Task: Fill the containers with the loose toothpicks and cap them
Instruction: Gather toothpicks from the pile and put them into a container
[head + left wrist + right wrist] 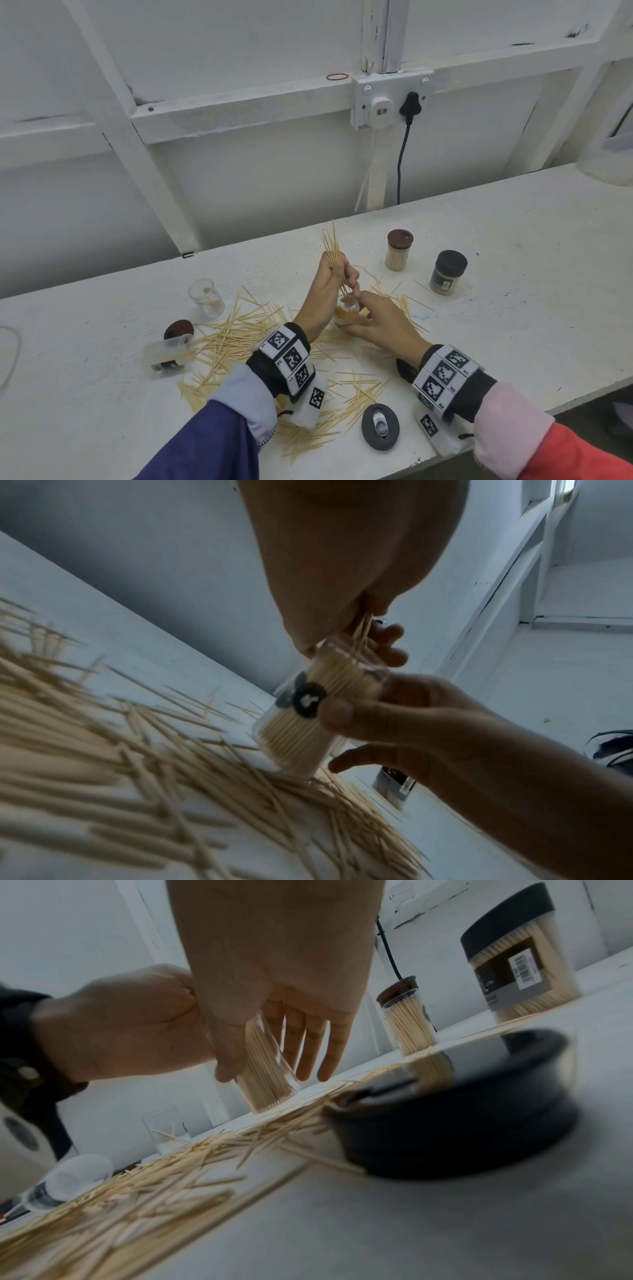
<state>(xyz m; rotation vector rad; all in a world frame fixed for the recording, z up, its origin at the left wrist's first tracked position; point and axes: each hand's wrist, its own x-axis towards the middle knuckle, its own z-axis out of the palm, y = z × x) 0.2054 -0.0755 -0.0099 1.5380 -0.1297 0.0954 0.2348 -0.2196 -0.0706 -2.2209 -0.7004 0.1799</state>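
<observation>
Left hand [327, 284] clenches pale wooden toothpick bundle [334, 251] over clear round jar [346, 310], which right hand [380, 322] grasps.

No legible words or numbers anywhere. Barcode label [524, 970] on the black-lidded toothpick jar [520, 961] near the far right of the white bench [513, 308], with small print beside it too blurred to read. Round black sticker [308, 700] with a white mark on the clear toothpick container [308, 737], not decipherable. Black-and-white square fiducial markers on the left wristband [291, 359] and the right wristband [442, 373], with tiny characters beside each marker, too small to make out.
</observation>
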